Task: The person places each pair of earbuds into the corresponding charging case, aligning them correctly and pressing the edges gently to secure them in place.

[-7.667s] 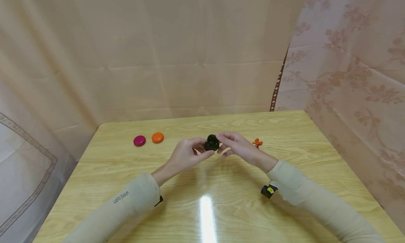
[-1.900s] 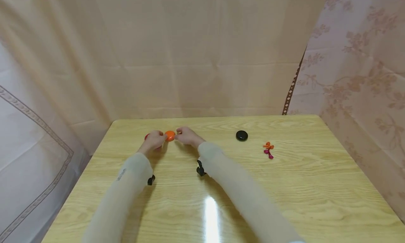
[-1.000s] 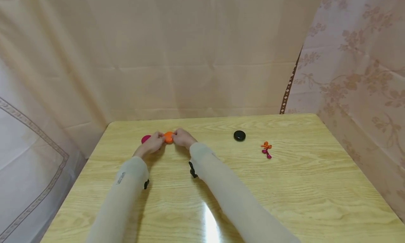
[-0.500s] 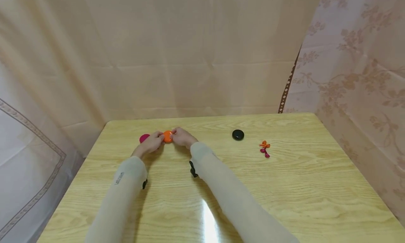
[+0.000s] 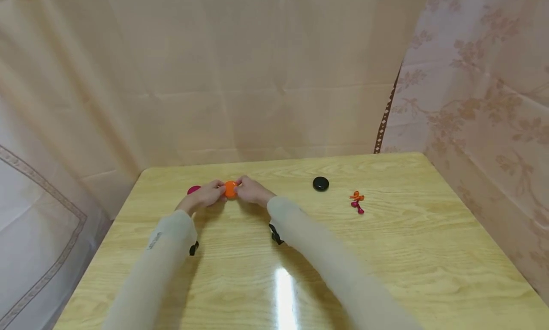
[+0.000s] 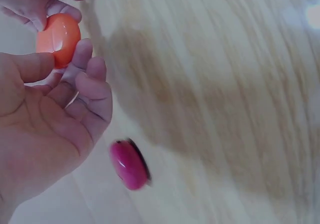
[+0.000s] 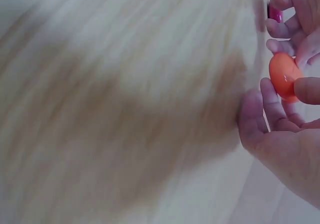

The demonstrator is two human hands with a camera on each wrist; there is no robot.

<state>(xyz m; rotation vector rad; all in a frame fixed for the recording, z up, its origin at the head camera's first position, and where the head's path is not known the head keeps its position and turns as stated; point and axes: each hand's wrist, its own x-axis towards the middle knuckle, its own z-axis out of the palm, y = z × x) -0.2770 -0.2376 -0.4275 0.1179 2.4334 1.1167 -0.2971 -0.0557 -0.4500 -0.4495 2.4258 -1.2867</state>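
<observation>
Both hands hold a small round glossy orange case [image 5: 230,190] above the table, near its back left. My left hand [image 5: 208,194] pinches its left side between thumb and fingers, as the left wrist view shows with the orange case [image 6: 60,39]. On the opposite side my right hand [image 5: 254,191] pinches it; in the right wrist view the thumb lies on the orange case [image 7: 285,77]. A magenta round case [image 5: 194,190] lies on the table just beyond the left hand, partly hidden by it. It shows whole in the left wrist view as a magenta disc [image 6: 129,165].
A black round case [image 5: 320,183] lies on the wooden table [image 5: 407,253] right of the hands. Farther right sit small orange pieces [image 5: 356,196] and small magenta pieces [image 5: 358,207] with rounded ends. A beige curtain [image 5: 257,82] hangs behind the table.
Earlier both hands held the black case, which now lies on the table. They moved left to the orange case, gripped it from both sides and have drawn it slightly nearer.
</observation>
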